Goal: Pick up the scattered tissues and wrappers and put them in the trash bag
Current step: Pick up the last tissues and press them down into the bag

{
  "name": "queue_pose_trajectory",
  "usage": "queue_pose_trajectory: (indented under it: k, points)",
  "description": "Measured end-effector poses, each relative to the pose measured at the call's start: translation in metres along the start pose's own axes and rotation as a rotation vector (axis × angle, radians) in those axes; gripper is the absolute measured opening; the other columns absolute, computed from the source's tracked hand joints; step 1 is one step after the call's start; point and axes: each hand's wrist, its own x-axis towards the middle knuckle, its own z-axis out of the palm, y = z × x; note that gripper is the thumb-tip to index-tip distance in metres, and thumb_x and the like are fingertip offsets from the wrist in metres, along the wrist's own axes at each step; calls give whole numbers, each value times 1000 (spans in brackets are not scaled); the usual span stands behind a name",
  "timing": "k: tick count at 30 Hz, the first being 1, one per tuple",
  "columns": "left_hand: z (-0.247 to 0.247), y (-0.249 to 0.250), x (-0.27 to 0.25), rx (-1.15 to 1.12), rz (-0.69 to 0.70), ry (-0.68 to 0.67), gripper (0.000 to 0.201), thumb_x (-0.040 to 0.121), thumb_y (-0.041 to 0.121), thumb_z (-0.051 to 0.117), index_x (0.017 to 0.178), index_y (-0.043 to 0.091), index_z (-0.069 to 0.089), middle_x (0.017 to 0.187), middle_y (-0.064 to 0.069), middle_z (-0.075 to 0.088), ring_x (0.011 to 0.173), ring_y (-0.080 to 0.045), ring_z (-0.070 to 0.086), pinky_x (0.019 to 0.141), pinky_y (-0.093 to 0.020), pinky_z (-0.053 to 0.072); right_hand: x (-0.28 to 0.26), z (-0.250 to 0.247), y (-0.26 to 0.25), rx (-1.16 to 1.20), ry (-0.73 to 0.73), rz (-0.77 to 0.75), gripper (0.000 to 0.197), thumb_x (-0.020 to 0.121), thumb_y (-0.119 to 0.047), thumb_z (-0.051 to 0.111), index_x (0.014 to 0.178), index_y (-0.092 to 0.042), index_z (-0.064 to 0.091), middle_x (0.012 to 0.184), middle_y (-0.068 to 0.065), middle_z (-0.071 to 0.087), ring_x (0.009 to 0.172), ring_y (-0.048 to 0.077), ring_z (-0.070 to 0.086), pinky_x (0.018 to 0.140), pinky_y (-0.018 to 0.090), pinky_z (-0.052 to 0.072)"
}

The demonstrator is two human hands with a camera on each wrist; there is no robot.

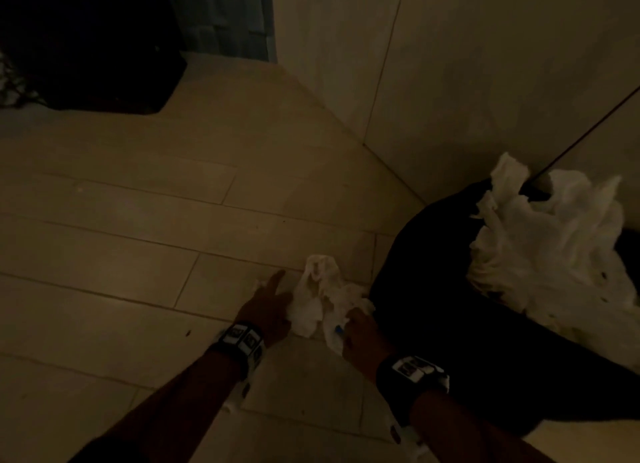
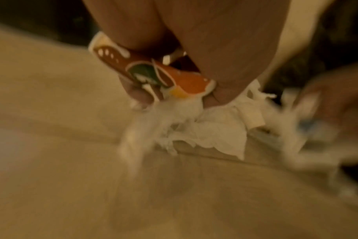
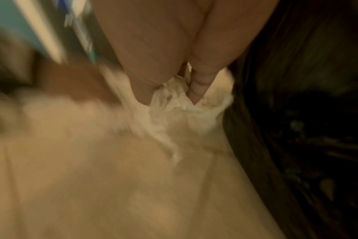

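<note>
Two hands work low over the floor (image 1: 138,220) in the head view. The left hand (image 1: 268,308) and the right hand (image 1: 360,334) meet at a bunch of white tissues (image 1: 322,300) that lies on the tiles, just beside the black bag (image 1: 415,272). The left first finger sticks out straight. More white paper (image 1: 543,241) is already poking out of the bag's mouth. The step looks like gathering this bunch.

From the left wrist, the left hand (image 2: 174,48) has its fingers curled round an orange wrapper (image 2: 153,72) and also pinches tissues (image 2: 210,129) that hang down to the floor. The picture is blurry.

From the right wrist, the right hand (image 3: 170,56) pinches tissues (image 3: 174,101) between thumb and fingers. The bag (image 3: 296,113) is close on its right. A blue and white thing at the top left is too blurry to name.

Next, I think both hands should lift their loads over the bag's mouth and let go, keeping hold tightly so no loose bits drop.
</note>
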Motion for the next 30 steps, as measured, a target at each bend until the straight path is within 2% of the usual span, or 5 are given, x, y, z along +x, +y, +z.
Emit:
queue_pose_trajectory:
  k: [5, 16, 20, 23, 30]
  points:
    - [15, 33, -6, 123, -144, -229, 81, 88, 42, 57, 151, 41, 6, 153, -7, 27, 130, -35, 43, 106, -44, 43, -53, -59, -12, 69, 122, -196, 23, 93, -28, 55, 88, -7, 61, 110, -6, 45, 83, 19, 53, 77, 31, 44]
    - [31, 6, -57, -190, -188, -107, 51, 73, 66, 47, 115, 39, 59, 112, 14, 66, 99, -7, 63, 89, -27, 52, -202, -316, -43, 81, 456, -436, 18, 82, -44, 59, 82, -27, 67, 107, -15, 55, 94, 1, 59, 72, 13, 50]
    - [-4, 32, -75, -287, -157, -18, 2, 79, 45, 60, 77, 47, 60, 91, 15, 64, 89, -9, 63, 76, -21, 42, -246, -400, -23, 99, 659, -378, 17, 82, -56, 61, 81, -39, 66, 107, -22, 57, 101, 1, 60, 74, 20, 53]
    - [-20, 48, -76, -473, -203, 54, 16, 87, 27, 70, 75, 37, 72, 80, 11, 71, 78, -13, 67, 74, -30, 52, -266, -418, 18, 101, 818, -266, 35, 81, -74, 51, 86, -41, 63, 105, -22, 61, 96, 0, 61, 76, 28, 49]
    - [-113, 153, -85, -869, 59, 300, 26, 96, 27, 59, 72, 33, 51, 64, -8, 55, 52, -23, 53, 54, -37, 48, -252, -343, 105, 223, 740, 186, 21, 88, -32, 66, 74, -18, 62, 72, 6, 61, 65, 24, 59, 60, 37, 47]
